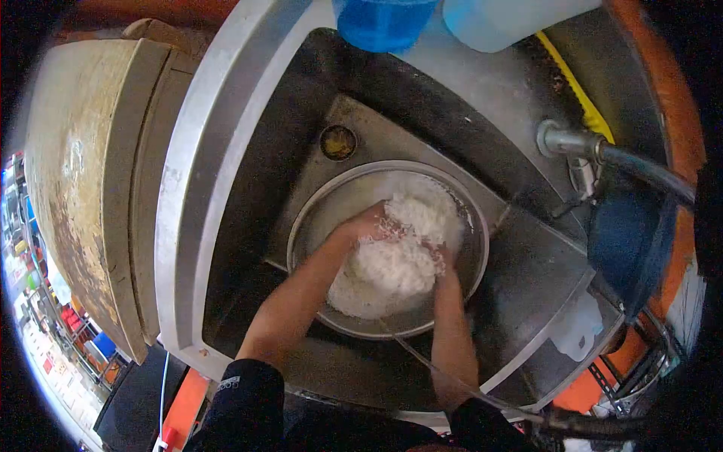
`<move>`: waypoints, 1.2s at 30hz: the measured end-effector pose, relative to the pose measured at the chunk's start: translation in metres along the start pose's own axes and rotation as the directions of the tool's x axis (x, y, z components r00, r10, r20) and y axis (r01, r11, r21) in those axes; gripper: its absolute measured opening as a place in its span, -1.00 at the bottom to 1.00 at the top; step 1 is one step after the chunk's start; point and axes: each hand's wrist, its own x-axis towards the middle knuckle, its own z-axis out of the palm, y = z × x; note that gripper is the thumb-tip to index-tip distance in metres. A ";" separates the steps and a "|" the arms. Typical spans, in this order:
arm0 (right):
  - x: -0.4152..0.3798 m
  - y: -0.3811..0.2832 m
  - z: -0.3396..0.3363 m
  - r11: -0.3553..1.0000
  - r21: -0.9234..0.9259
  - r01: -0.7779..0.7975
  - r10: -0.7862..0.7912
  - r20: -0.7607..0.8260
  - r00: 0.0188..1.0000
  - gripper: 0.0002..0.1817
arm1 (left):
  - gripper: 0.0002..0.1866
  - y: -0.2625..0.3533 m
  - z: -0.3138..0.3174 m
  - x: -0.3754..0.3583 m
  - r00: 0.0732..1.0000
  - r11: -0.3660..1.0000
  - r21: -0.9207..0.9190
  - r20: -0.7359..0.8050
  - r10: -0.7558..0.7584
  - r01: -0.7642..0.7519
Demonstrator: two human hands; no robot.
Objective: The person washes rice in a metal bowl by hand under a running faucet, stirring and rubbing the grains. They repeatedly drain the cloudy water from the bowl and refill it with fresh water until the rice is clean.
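A wide round metal bowl (482,256) sits in the sink, holding wet white rice (399,264) in cloudy water. My left hand (369,224) reaches in from the left and grips rice, with grains clinging over its fingers. On the opposite side my right hand (443,258) is sunk into the heap and curls around rice, its fingertips mostly covered. Between and around both hands the rice is piled in white clumps. A thin hose (429,361) crosses over the bowl's near rim and passes above my right forearm.
The steel sink (226,188) surrounds the bowl, with a drain hole (338,142) behind it. A tap (565,141) with a hose stands at right. A blue container (385,22) and a whitish container (512,19) are at the back. A worn cabinet (83,181) stands left.
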 end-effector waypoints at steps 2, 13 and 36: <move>-0.027 0.002 0.017 0.999 0.036 0.030 -0.027 -0.094 0.995 -0.51 | -0.51 -0.013 0.015 -0.007 0.984 0.986 -0.028 -0.067 0.162 -0.164; -0.153 0.014 -0.004 0.925 0.036 0.378 -0.376 0.227 0.898 -0.47 | -0.53 -0.128 0.014 -0.046 0.808 0.456 0.852 -0.071 0.585 -0.256; -0.079 0.117 -0.016 0.962 0.269 0.044 -0.075 0.106 0.992 -0.45 | -0.45 -0.120 0.019 -0.005 0.969 0.973 -0.018 -0.093 0.229 -0.232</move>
